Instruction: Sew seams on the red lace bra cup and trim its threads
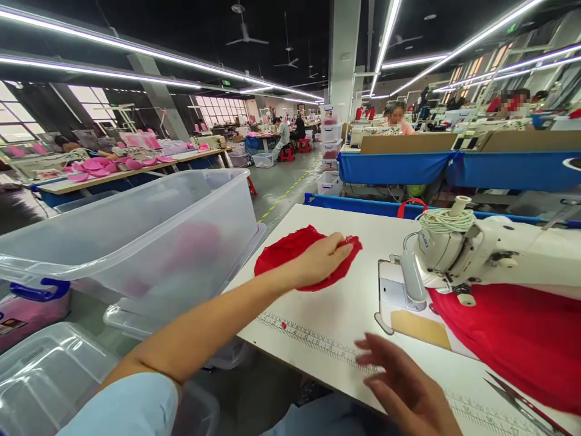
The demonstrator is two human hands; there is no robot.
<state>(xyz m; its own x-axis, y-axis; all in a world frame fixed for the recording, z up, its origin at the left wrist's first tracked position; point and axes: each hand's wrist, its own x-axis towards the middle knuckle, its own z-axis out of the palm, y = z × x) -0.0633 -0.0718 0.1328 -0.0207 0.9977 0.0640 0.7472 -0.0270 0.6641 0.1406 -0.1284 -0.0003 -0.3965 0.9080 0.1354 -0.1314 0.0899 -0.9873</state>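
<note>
A red piece of lace-edged fabric (285, 251) lies on the white sewing table (313, 321). My left hand (324, 257) reaches across it, fingers closed on its right end. Above the table's front edge hovers my right hand (403, 387), a little blurred, with fingers apart and nothing in them. To the right stands a white sewing machine (490, 248). Larger red cloth (512, 339) spreads beneath its arm and over the table. A pair of scissors (521, 402) rests near the front right, partly over that cloth.
A large clear plastic bin (218, 212) stands left of the table, with more bins (49, 369) below. A ruler strip (318, 342) runs along the table's front edge. Beyond are blue cloth-sided workstations (394, 172), seated people, and stacked boxes (331, 133) beside a pillar.
</note>
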